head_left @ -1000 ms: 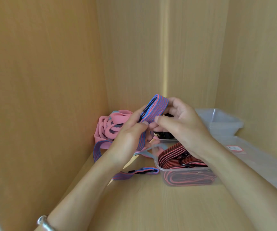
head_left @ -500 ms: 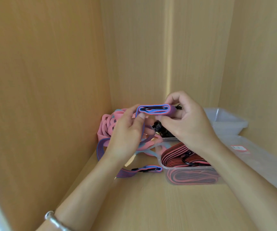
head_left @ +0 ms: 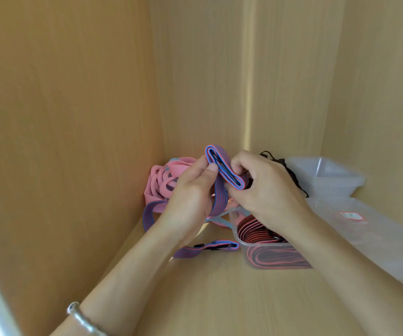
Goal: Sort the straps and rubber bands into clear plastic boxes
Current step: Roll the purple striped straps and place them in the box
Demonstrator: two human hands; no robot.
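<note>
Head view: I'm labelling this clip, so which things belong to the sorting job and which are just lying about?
Job: blue-pink strap held by left hand and right hand; pink rubber bands; clear box of red-black straps; empty clear boxes.
Lying about: clear packaging with red label; silver bracelet.

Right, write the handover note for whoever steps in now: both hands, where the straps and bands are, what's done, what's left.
Left-hand grip and right-hand grip both pinch the folded blue-and-pink strap; its loose tail trails onto the shelf.
Done: red-and-black straps lie in the front clear box.
Left: finish folding and box this strap; pink rubber bands lie piled in the corner, unboxed; black cords behind the right-hand grip too. Empty clear boxes stand at the back right.
</note>
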